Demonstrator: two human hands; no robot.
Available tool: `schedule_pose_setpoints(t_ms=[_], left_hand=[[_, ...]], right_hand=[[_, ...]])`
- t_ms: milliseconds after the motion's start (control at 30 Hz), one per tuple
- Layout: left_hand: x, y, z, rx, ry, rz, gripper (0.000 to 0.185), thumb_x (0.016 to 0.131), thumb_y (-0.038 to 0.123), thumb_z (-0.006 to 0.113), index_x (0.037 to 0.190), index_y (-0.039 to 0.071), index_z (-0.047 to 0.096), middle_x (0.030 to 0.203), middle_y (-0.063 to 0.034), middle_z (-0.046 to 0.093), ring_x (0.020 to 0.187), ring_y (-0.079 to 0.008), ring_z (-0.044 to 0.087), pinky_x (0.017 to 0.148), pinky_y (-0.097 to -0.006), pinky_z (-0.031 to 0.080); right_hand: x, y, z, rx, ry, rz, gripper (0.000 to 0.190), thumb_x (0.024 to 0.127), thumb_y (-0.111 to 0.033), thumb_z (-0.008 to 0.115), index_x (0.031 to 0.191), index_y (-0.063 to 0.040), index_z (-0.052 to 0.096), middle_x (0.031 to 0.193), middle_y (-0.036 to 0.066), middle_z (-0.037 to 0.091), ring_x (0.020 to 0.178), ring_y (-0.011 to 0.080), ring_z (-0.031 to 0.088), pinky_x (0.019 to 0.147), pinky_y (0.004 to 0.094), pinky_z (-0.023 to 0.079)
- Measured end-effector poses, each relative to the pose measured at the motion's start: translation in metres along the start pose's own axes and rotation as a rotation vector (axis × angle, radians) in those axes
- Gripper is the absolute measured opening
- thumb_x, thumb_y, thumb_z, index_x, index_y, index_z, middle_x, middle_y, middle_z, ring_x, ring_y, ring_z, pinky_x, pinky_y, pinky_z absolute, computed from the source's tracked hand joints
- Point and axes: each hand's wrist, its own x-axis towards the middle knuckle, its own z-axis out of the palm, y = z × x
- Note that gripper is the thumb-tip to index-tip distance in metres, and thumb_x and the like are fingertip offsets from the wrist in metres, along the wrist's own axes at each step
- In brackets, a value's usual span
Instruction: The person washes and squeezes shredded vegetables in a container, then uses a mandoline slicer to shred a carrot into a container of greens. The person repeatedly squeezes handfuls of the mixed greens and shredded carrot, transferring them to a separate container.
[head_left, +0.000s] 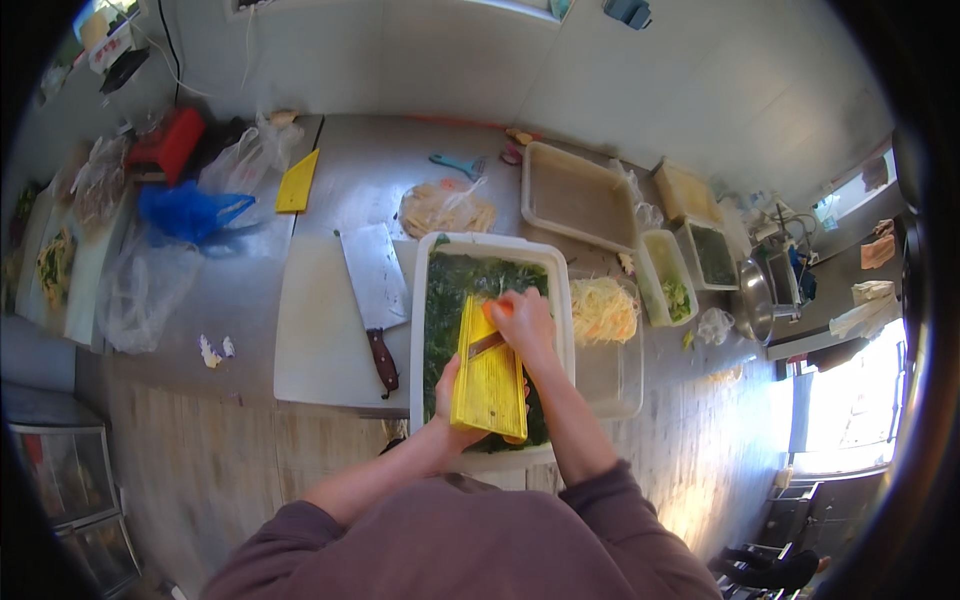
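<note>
A yellow mandoline slicer (491, 386) with a slanted metal blade is tilted over a white plastic tub (568, 300) of dark leafy greens (446, 300). My left hand (450, 401) grips the slicer from below near its lower end; part of that hand is hidden behind it. My right hand (527, 319) holds an orange piece, apparently carrot (496, 309), against the slicer's upper part, just above the blade. To the left, a cleaver (375, 277) with a dark handle lies on a white cutting board (319, 322). Pale and orange shreds (606, 309) fill part of a clear container (615, 382) at right.
Behind the tub are a bag of pale slices (450, 210), a teal peeler (456, 163) and a shallow tray (577, 196). Containers of greens (667, 277) and a metal bowl (752, 300) stand right. Plastic bags (187, 214) and a yellow plate (298, 182) lie left.
</note>
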Motion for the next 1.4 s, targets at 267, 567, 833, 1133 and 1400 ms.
schedule_pose_setpoints(t_ms=[267, 567, 833, 1133, 1400], left_hand=[[0.005, 0.004, -0.016, -0.091, 0.050, 0.015, 0.063, 0.091, 0.054, 0.027, 0.137, 0.012, 0.037, 0.133, -0.0122, 0.047, 0.119, -0.0314, 0.047, 0.101, -0.0496, 0.035], [0.003, 0.014, -0.017, -0.067, 0.052, 0.035, 0.061, 0.091, 0.053, 0.029, 0.135, 0.012, 0.039, 0.130, -0.0116, 0.048, 0.119, -0.0308, 0.047, 0.101, -0.0482, 0.036], [0.000, 0.008, -0.007, -0.025, -0.119, -0.011, 0.059, 0.091, 0.051, 0.027, 0.135, 0.013, 0.040, 0.130, -0.0116, 0.048, 0.118, -0.0311, 0.047, 0.099, -0.0496, 0.037], [0.005, 0.006, -0.006, -0.077, -0.022, 0.035, 0.059, 0.091, 0.050, 0.029, 0.133, 0.010, 0.042, 0.130, -0.0124, 0.049, 0.115, -0.0334, 0.049, 0.098, -0.0514, 0.037], [0.004, 0.014, -0.022, -0.080, -0.002, 0.018, 0.057, 0.092, 0.048, 0.028, 0.131, 0.010, 0.043, 0.126, -0.0107, 0.052, 0.115, -0.0279, 0.050, 0.099, -0.0426, 0.038]], right_hand=[[-0.035, -0.022, -0.011, 0.011, 0.037, -0.049, 0.018, 0.078, -0.028, 0.062, 0.081, -0.011, 0.066, 0.085, 0.012, 0.055, 0.082, 0.0308, 0.056, 0.068, 0.0424, 0.047], [-0.075, -0.051, -0.072, 0.154, -0.174, -0.147, 0.023, 0.077, -0.029, 0.064, 0.089, -0.010, 0.068, 0.089, 0.014, 0.057, 0.084, 0.0325, 0.057, 0.072, 0.0422, 0.048], [0.003, -0.019, -0.006, 0.071, -0.078, -0.038, 0.026, 0.078, -0.032, 0.061, 0.087, -0.009, 0.066, 0.090, 0.015, 0.056, 0.083, 0.0338, 0.057, 0.070, 0.0420, 0.048], [0.012, -0.004, 0.021, -0.043, -0.093, 0.143, 0.025, 0.079, -0.036, 0.059, 0.088, -0.013, 0.063, 0.095, 0.013, 0.054, 0.090, 0.0328, 0.055, 0.073, 0.0440, 0.049], [-0.067, -0.039, -0.041, 0.078, -0.144, -0.083, 0.025, 0.079, -0.037, 0.059, 0.089, -0.015, 0.066, 0.095, 0.013, 0.053, 0.091, 0.0332, 0.054, 0.074, 0.0446, 0.049]])
